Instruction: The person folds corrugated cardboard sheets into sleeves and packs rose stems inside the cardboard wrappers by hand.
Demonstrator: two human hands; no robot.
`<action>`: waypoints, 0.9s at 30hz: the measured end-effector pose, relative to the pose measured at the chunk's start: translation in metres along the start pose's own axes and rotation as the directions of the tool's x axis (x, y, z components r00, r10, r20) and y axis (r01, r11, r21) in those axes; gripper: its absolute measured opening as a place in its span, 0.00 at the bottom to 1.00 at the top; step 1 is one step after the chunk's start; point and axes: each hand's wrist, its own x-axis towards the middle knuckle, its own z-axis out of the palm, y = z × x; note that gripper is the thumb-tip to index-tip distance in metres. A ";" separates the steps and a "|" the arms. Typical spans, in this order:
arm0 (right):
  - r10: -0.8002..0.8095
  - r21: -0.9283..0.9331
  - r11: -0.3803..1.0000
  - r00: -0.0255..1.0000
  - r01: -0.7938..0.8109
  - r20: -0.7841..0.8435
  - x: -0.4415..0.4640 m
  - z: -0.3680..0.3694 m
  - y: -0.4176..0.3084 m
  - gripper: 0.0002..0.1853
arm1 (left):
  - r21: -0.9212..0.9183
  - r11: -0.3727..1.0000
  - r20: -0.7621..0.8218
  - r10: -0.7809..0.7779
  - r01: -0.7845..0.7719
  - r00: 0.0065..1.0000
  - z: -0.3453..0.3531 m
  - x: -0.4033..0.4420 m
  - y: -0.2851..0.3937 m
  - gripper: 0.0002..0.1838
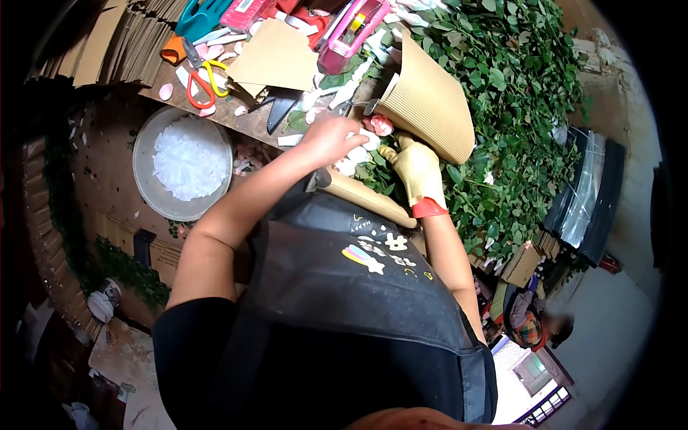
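My bare left hand (334, 140) is bent over white-wrapped rose heads (369, 140), its thumb and fingertips closed at one of them. Beside it shows a pink rose (382, 125). My right hand (418, 168) wears a pale yellow glove with a red cuff. Its thumb is apart from its fingers and lies at the rose leaves (378, 175); some fingertips are hidden by the raised corrugated cardboard (433, 100). The roses lie between that flap and a lower cardboard edge (369, 197) against my apron.
Red-and-yellow-handled scissors (202, 89), a black blade (282, 111) and a pink tape dispenser (347, 36) lie on the bench. Leafy stems (509, 143) are heaped at right. A round tub (147, 190) of white pieces stands left. Another person (529, 319) is behind at right.
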 end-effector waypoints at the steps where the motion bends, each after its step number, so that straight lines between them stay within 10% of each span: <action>1: 0.009 -0.039 0.999 1.000 -0.009 -0.005 0.001 0.003 0.000 0.28 | -0.017 1.000 0.018 -0.006 0.006 1.000 0.003 0.002 0.000 0.21; 10: -0.007 -0.190 0.982 0.999 0.000 -0.033 0.015 0.025 0.006 0.29 | -0.484 0.842 -0.050 -0.297 0.237 0.953 0.022 -0.017 0.000 0.11; 14: 0.100 -0.179 0.981 0.981 -0.070 0.165 0.013 0.002 -0.011 0.29 | -0.442 0.881 -0.468 -0.065 -0.170 0.881 0.019 -0.015 -0.012 0.10; 16: 0.028 -0.147 0.989 0.995 -0.014 0.093 0.010 0.007 -0.003 0.27 | -0.607 0.793 -0.434 -0.271 -0.056 0.859 -0.037 -0.015 0.014 0.11; 19: -0.098 0.018 0.995 0.991 0.100 -0.096 -0.018 -0.006 0.002 0.21 | -0.213 0.977 -0.363 -0.079 -0.001 0.928 -0.066 -0.024 0.003 0.13; 20: -0.106 0.065 0.991 0.982 0.117 -0.154 -0.032 -0.019 0.001 0.19 | -0.239 0.960 -0.398 0.041 -0.147 0.916 -0.058 -0.028 -0.019 0.13; 22: -0.073 0.152 0.980 0.943 0.129 -0.325 -0.053 -0.033 -0.005 0.17 | -0.439 0.897 -0.161 -0.144 0.060 0.976 -0.057 -0.048 -0.029 0.13; 23: -0.137 0.179 0.962 0.929 0.207 -0.343 -0.059 -0.039 -0.006 0.16 | -0.166 0.948 0.009 -0.275 0.273 0.961 -0.064 -0.051 -0.030 0.13; 27: -0.325 0.061 0.942 0.942 0.330 -0.078 -0.052 -0.021 -0.007 0.13 | -0.090 0.976 0.067 -0.192 0.198 0.979 -0.026 -0.043 -0.009 0.21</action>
